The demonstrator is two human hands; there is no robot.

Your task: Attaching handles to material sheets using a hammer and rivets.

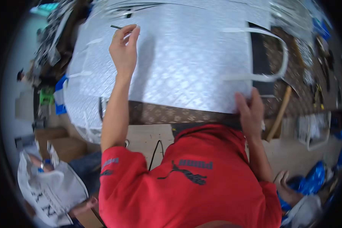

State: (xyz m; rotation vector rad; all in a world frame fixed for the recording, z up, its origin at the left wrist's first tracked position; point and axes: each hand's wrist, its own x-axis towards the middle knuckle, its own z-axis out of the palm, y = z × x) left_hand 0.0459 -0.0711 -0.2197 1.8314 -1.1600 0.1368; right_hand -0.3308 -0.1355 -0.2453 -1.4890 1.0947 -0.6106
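Note:
A large, shiny white bag point(193, 57) with an embossed pattern lies flat on the table in front of me. One of its white strap handles point(285, 57) loops out past the right edge. My left hand point(125, 45) is raised over the bag's left part, fingers closed around a thin dark stick-like tool point(116, 27); most of it is hidden in the fingers. At the bag's near right corner, my right hand point(251, 114) has thumb and fingers closed on the edge. More white bag material point(85, 81) spreads to the left, with further straps on it.
A brown patterned cloth point(171, 114) covers the table. A wooden stick point(280, 114) leans at its near right edge. Clear plastic wrapping point(292, 19) lies at the far right. Another person holding a white printed bag point(51, 190) sits at lower left, near cardboard boxes point(64, 148).

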